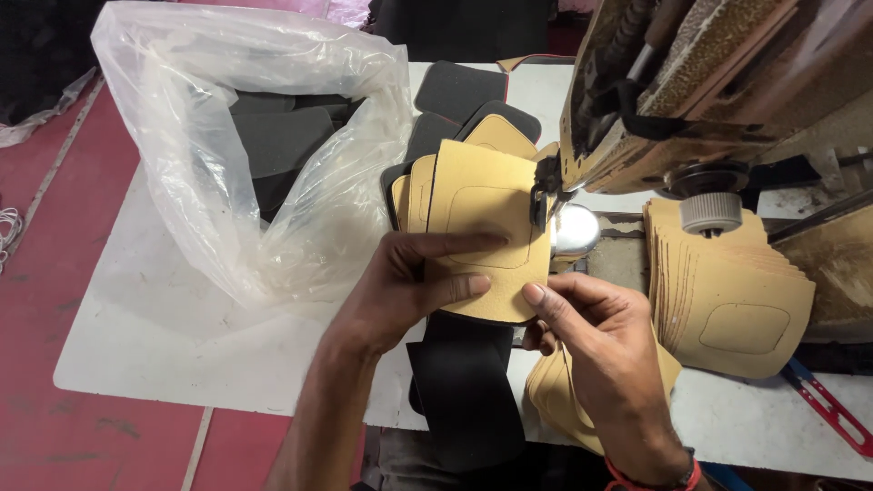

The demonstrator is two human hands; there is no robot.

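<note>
A tan, rounded-rectangle piece (482, 214) with a stitched outline lies under the foot of a sewing machine (673, 100). My left hand (409, 282) presses flat on its left side, fingers stretched across it. My right hand (596, 341) pinches its lower right edge with thumb and forefinger. Beneath it fan out several more tan and black foam pieces (455, 95). A black piece (468, 382) hangs over the table's front edge under my hands.
A clear plastic bag (264, 136) with black foam pieces stands open at the left on the white table (155, 327). A stack of tan pieces (727, 300) sits right of the machine, another (555, 391) under my right wrist. A red tool (832, 409) lies at the far right.
</note>
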